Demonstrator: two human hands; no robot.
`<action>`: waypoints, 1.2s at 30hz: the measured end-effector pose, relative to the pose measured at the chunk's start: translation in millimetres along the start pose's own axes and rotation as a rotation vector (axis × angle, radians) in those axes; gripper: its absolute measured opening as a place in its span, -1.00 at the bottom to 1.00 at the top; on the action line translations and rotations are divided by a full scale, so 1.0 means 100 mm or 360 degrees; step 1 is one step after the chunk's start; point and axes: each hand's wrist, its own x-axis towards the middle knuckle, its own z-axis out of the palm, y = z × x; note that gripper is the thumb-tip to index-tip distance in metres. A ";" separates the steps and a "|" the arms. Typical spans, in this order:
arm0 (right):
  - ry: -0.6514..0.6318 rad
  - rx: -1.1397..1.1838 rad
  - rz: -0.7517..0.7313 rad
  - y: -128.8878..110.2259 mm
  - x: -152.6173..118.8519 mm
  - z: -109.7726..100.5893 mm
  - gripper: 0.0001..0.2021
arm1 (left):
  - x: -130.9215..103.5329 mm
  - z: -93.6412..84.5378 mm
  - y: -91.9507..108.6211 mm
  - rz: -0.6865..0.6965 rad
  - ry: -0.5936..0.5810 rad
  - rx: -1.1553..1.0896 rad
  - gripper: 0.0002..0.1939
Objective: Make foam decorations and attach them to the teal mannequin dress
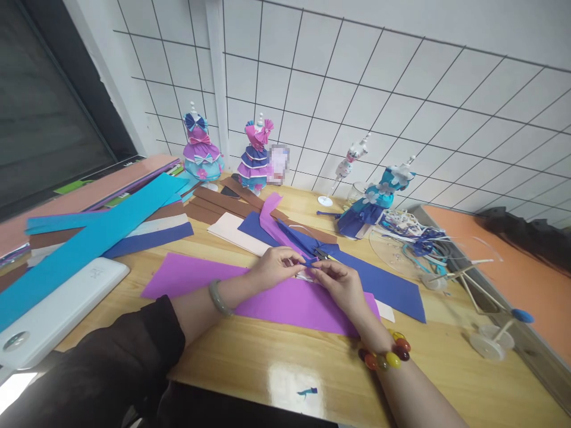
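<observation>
Blue strip [309, 262] points nine-to-three o'clock between your left hand [273, 270] and right hand [342, 288] (equally near; both pinch it, fingertips nearly closed).

Glossy, smooth pale wooden tabletop [223, 362] here, and across it a matt purple paper sheet [276, 303]!

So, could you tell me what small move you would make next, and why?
I would perhaps pinch the small blue piece a little more firmly, since the left hand and right hand hold it only by the fingertips, close together above the purple sheet.
</observation>
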 end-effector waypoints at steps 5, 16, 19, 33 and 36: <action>0.0030 0.0158 0.0149 -0.05 0.00 0.00 -0.76 | 0.00 0.00 0.00 -0.0050 0.0029 -0.0028 -0.86; 0.0081 0.0302 0.0285 -0.07 0.02 -0.03 -0.78 | 0.01 -0.01 -0.04 0.0001 0.0032 -0.0175 -0.83; 0.0115 0.0340 0.0270 -0.09 0.02 -0.03 -0.78 | 0.02 0.00 -0.05 -0.0009 0.0038 -0.0231 -0.82; 0.0120 0.0435 0.0307 -0.08 0.02 -0.02 -0.76 | 0.00 0.01 -0.02 -0.0199 0.0033 -0.0359 -0.74; 0.0107 0.0443 0.0308 -0.08 0.02 -0.02 -0.75 | 0.00 0.01 -0.01 -0.0213 0.0020 -0.0370 -0.74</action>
